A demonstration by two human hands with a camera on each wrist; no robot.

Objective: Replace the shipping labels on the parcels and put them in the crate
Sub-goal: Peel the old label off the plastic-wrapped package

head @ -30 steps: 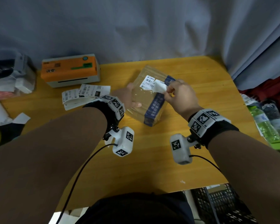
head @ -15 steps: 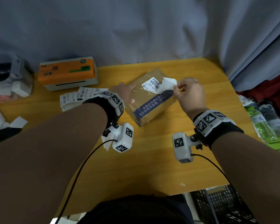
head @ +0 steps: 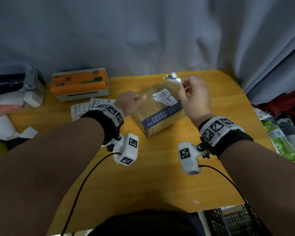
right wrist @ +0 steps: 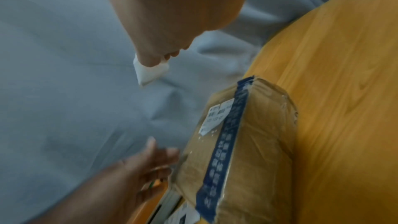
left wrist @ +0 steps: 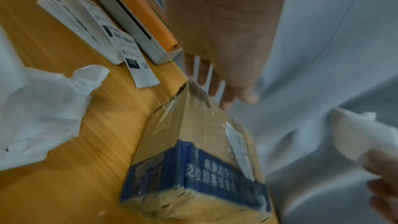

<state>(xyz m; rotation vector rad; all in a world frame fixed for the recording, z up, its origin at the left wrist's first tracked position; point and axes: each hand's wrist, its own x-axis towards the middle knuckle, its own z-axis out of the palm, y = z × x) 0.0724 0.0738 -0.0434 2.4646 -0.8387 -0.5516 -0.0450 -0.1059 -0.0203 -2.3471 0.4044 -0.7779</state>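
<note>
The light over my table is soft and fairly dim, with a cool cast on the grey curtain behind it. My forearms look dark in the head view, and only faint shadows lie under them. The wide lens bends the table's edges and stretches the corners. Both wrist views are smeared with motion blur; my right hand fills its frame, pale and out of focus.

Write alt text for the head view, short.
A right hand pinches a torn white label scrap above a taped cardboard parcel, which the left hand steadies on a wooden table. Part of the old label remains stuck on.
</note>
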